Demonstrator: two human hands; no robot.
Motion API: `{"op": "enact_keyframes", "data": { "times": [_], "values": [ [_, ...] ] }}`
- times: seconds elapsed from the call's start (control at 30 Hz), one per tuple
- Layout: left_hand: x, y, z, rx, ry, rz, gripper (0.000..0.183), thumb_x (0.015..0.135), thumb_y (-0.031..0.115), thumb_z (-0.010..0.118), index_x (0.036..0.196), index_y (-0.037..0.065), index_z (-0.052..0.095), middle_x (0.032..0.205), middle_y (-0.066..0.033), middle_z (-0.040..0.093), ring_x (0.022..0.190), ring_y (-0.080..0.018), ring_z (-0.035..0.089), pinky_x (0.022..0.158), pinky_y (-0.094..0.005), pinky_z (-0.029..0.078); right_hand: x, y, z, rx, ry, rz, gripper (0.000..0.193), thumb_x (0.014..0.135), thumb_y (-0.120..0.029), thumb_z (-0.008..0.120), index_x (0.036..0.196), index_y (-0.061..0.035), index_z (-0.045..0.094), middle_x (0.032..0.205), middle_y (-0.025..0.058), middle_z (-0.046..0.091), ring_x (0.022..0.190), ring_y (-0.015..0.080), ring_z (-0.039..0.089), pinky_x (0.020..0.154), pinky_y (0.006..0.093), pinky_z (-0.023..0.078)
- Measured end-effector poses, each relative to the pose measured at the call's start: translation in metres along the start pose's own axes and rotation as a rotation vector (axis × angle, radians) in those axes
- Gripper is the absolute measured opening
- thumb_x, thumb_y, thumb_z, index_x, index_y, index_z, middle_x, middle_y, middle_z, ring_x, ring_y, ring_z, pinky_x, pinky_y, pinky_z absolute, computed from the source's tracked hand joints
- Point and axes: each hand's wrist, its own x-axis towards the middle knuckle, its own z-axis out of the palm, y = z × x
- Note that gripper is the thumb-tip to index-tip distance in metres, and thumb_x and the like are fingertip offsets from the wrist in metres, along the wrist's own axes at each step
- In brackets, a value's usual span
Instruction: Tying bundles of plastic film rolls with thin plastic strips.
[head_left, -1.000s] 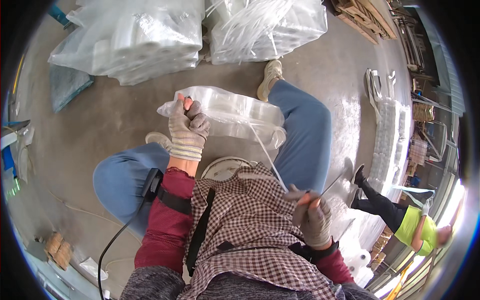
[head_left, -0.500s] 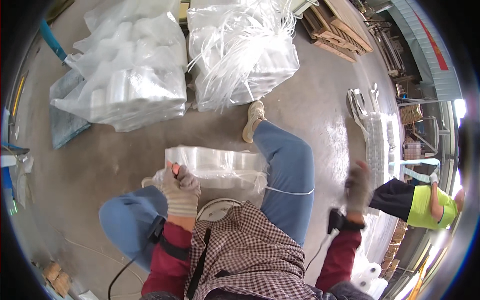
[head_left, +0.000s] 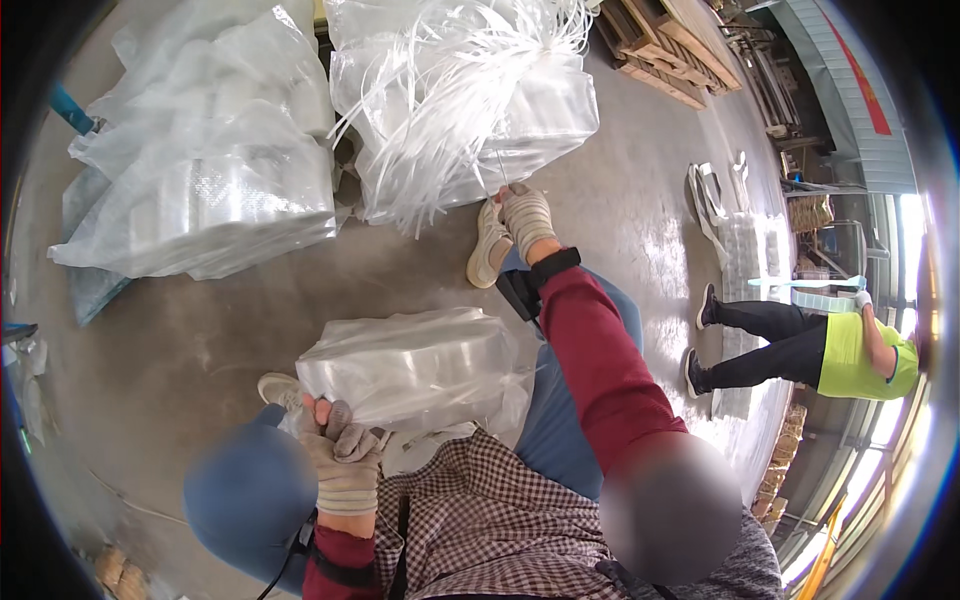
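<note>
My right hand (head_left: 525, 216), in a striped knit glove with bare fingertips, reaches forward past my shoe. Its fingers pinch a thin white strip at the near edge of a loose bundle of white plastic strips (head_left: 470, 75). That bundle lies on top of a large clear plastic-wrapped stack (head_left: 555, 120). Low in front of me is a smaller clear plastic bag (head_left: 410, 365) of rounded, whitish contents. My left hand (head_left: 345, 460), gloved the same way, is closed in a fist against the bag's near left corner; what its fingers hold is hidden.
Another large plastic-wrapped stack (head_left: 215, 195) stands at the far left. Wooden pallets (head_left: 670, 50) are at the far right. A co-worker in a yellow-green top (head_left: 855, 355) stands at the right beside wrapped goods (head_left: 752, 250). My knees flank the smaller bag.
My right hand has swung from the lower right forward to the strip bundle and pinched a strip. My left hand sits lower in the picture. The smaller bag's white tie no longer shows.
</note>
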Motion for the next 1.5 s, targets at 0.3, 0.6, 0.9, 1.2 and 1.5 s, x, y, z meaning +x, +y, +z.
{"op": "enact_keyframes", "data": {
  "times": [0.3,0.6,0.9,1.2,1.5],
  "values": [
    [-0.001,0.006,-0.004,0.026,-0.058,-0.033,0.038,0.095,0.038,0.037,0.062,0.018,0.04,0.048,0.0059,0.028,0.031,-0.0065,0.018,0.03,-0.0203,0.016,-0.036,-0.064,-0.055,-0.678,0.23,-0.513,0.042,0.079,-0.028,0.064,0.114,-0.0069,0.056,0.097,0.0164,0.061,0.082,0.0305,0.061,0.073,0.0349,0.049],
    [0.002,0.007,-0.012,0.012,-0.101,-0.051,0.04,0.095,0.035,0.04,0.062,0.012,0.048,0.049,0.0043,0.033,0.032,-0.0058,0.026,0.029,-0.0191,0.021,-0.267,-0.01,-0.057,-0.99,-0.341,-0.758,0.031,0.078,-0.035,0.061,0.088,-0.0056,0.062,0.104,0.0072,0.057,0.104,0.028,0.049,0.089,0.0413,0.039],
    [0.004,0.01,-0.032,0.07,-0.202,-0.022,0.04,0.094,0.038,0.041,0.064,0.013,0.049,0.048,0.0056,0.028,0.034,-0.0059,0.025,0.029,-0.0184,0.021,-0.288,-0.071,-0.039,0.462,-0.76,-0.082,0.032,0.09,-0.033,0.048,0.078,-0.0043,0.054,0.099,0.008,0.058,0.084,0.0175,0.056,0.067,0.0311,0.047],
    [0.008,0.0,-0.026,0.127,-0.075,0.055,0.037,0.092,0.038,0.046,0.063,0.016,0.046,0.049,0.0066,0.025,0.036,-0.0073,0.021,0.032,-0.0209,0.016,-0.346,-0.044,-0.01,0.683,-0.83,-0.132,0.024,0.09,-0.022,0.05,0.075,-0.0022,0.051,0.065,0.0067,0.047,0.057,0.0184,0.046,0.053,0.0278,0.039],
    [0.003,0.02,0.001,0.675,-0.032,0.099,0.015,0.087,0.018,0.057,0.077,0.008,0.053,0.062,-0.0008,0.052,0.053,-0.0155,0.052,0.049,-0.0275,0.052,-0.351,-0.09,0.099,-0.928,-1.216,-0.943,0.019,0.081,-0.014,0.053,0.094,-0.0044,0.062,0.1,0.017,0.06,0.094,0.0254,0.058,0.078,0.0367,0.047]
  ]
}}
